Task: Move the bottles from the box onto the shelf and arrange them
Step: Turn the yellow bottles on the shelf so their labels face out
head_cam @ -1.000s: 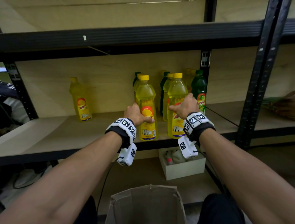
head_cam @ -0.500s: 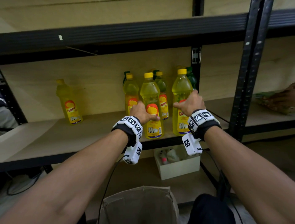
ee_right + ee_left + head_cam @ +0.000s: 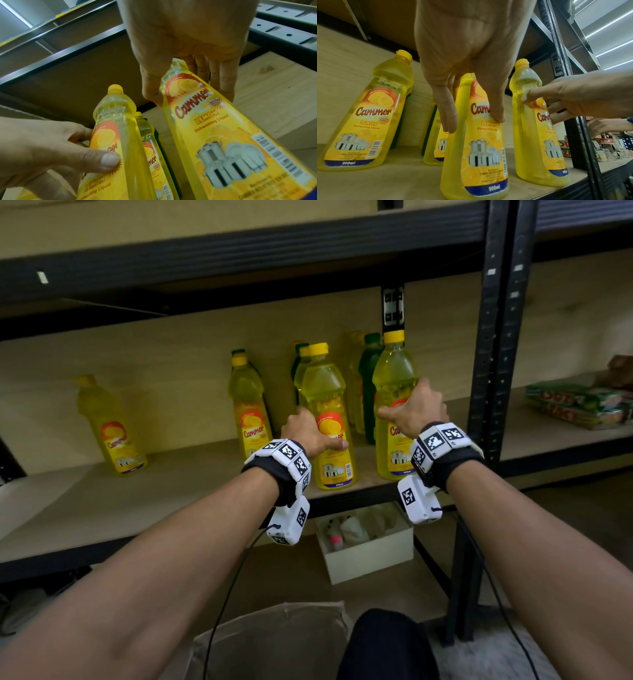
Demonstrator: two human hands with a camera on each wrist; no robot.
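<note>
Two yellow dishwashing-liquid bottles stand at the front edge of the wooden shelf [image 3: 171,491]. My left hand [image 3: 308,433] grips the left one [image 3: 329,419] around its label, thumb across the front [image 3: 494,108]. My right hand [image 3: 416,412] grips the right bottle [image 3: 394,392] the same way [image 3: 223,135]. Behind them stand more yellow bottles [image 3: 248,412] and green bottles [image 3: 370,378] in a cluster. One yellow bottle [image 3: 109,429] stands alone at the left. The cardboard box [image 3: 274,642] is below, between my arms.
A black steel upright [image 3: 493,337] rises just right of my right hand. The upper shelf beam [image 3: 239,254] runs overhead. A white box [image 3: 366,546] with soft items sits under the shelf. Green packets [image 3: 579,405] lie on the neighbouring shelf, where another person's hand [image 3: 606,127] reaches.
Both hands have kept their bottles standing on the shelf. The right bottle has slid rightward, away from the left one, widening the gap. My view has shifted to the right.
</note>
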